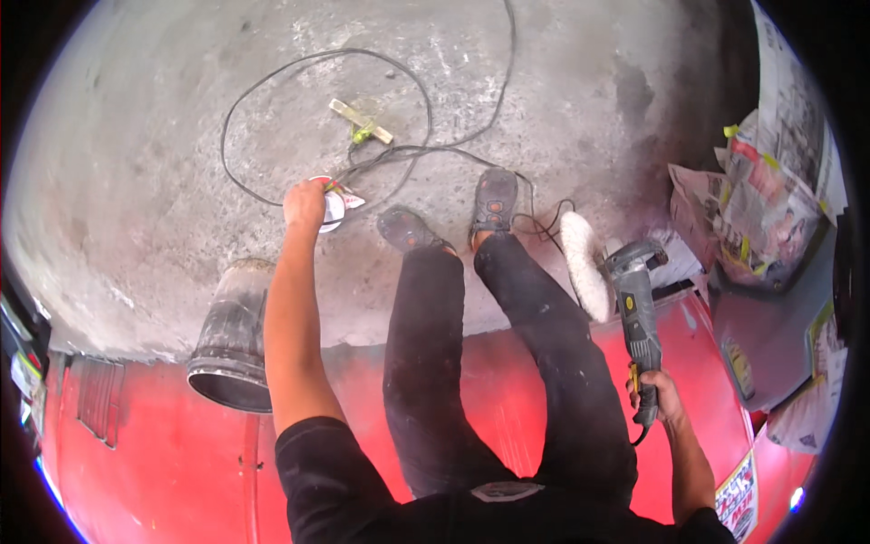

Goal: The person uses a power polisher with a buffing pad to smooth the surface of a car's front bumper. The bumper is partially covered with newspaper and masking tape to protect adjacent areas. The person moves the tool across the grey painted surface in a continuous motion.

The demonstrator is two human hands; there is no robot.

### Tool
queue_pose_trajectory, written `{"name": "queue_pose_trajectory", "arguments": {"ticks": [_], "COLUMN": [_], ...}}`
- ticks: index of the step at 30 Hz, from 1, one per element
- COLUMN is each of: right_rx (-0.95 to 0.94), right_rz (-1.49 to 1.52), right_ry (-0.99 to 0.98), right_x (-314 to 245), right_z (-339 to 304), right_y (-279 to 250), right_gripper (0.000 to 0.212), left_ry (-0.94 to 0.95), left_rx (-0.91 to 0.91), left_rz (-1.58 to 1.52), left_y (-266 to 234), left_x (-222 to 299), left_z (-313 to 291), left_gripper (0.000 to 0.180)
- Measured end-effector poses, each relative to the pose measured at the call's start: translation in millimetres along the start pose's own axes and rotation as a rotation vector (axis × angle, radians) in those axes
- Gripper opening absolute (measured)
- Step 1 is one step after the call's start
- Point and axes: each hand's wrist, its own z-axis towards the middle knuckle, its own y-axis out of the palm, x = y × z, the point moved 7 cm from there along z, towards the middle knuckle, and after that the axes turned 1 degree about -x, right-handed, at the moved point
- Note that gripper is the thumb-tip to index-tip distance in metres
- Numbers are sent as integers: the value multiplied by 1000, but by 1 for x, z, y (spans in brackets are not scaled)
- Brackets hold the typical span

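Observation:
My right hand (666, 395) is wrapped around the rear handle of a grey and black polisher (638, 313). A fluffy white polishing pad (586, 266) is fitted at its far end and stands on edge. My left arm stretches out over the concrete floor. At its end my left hand (305, 205) is closed on the edge of a small round white container (333, 210) with some red on it. The fingertips are partly hidden. Beyond that hand, a black power cable (328, 54) lies in a loop, with a yellow-green connector (361, 134) by a short wooden stick (361, 120).
A dirty dark bucket (227, 317) stands left of my left forearm. Red painted panels (172, 426) run along the near side. At the right, parts are masked with newspaper (770, 199). My shoes (495, 199) are on the floor, with cable beside them.

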Motion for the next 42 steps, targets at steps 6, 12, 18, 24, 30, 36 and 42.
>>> {"name": "queue_pose_trajectory", "arguments": {"ticks": [6,12,18,24,30,36,42], "right_rx": [-10,-8,8,-21,-82,-173,-317], "right_rz": [33,27,123,70,69,101,183], "right_ry": [57,-19,1,82,98,5,-186], "right_x": [27,22,26,33,18,7,-5], "right_z": [-29,-21,1,10,10,13,-36], "right_y": [-26,-48,-45,-56,-102,-160,-179], "right_gripper": [39,38,43,39,34,30,26], "left_ry": [-6,-8,-14,66,-25,43,47], "left_rx": [-23,-21,-101,-71,-54,59,207], "left_rz": [-5,-75,-12,-13,-235,-476,-571], "left_y": [-24,-26,13,-1,-55,-230,-411], "left_x": [-6,-16,-17,-15,21,104,128], "left_z": [-42,-37,11,15,-50,-165,-299], "left_gripper": [18,17,19,19,18,23,23]}}
